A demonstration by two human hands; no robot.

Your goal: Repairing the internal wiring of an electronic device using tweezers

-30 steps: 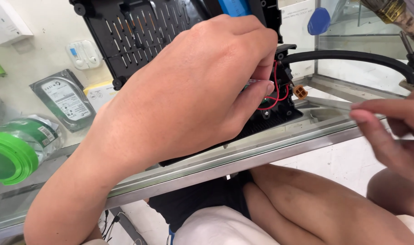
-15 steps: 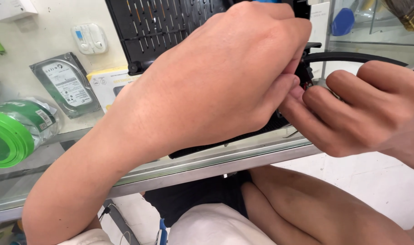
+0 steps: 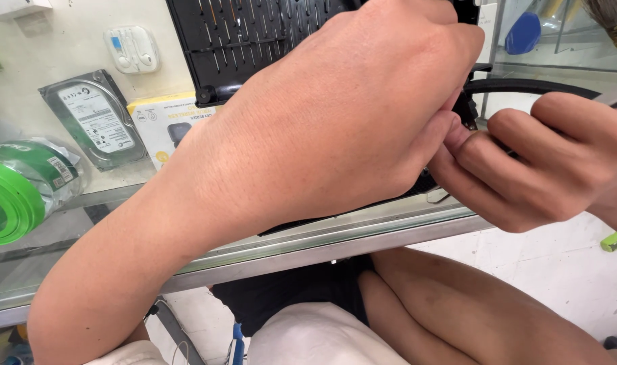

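A black vented plastic panel [image 3: 254, 40] lies on a glass counter top [image 3: 362, 226]. My left hand [image 3: 349, 128] covers its right part, fingers curled down onto it. My right hand [image 3: 538, 159] comes in from the right, fingers bunched and pressed against my left fingertips at the panel's right edge. What the fingertips pinch there is hidden. A black cable [image 3: 531, 86] runs off to the right from that spot, passing behind my right hand.
Under the glass lie a hard drive [image 3: 95, 125], a yellow and white box [image 3: 170, 128], a white earphone case [image 3: 131, 49] and a green roll in a bag [image 3: 14, 196]. The counter's metal edge [image 3: 308, 253] runs above my knees. A blue object [image 3: 525, 32] sits far right.
My right hand has come in from the right edge and closed against my left fingertips at the panel's edge. The red wires and orange connector seen a second ago are now covered.
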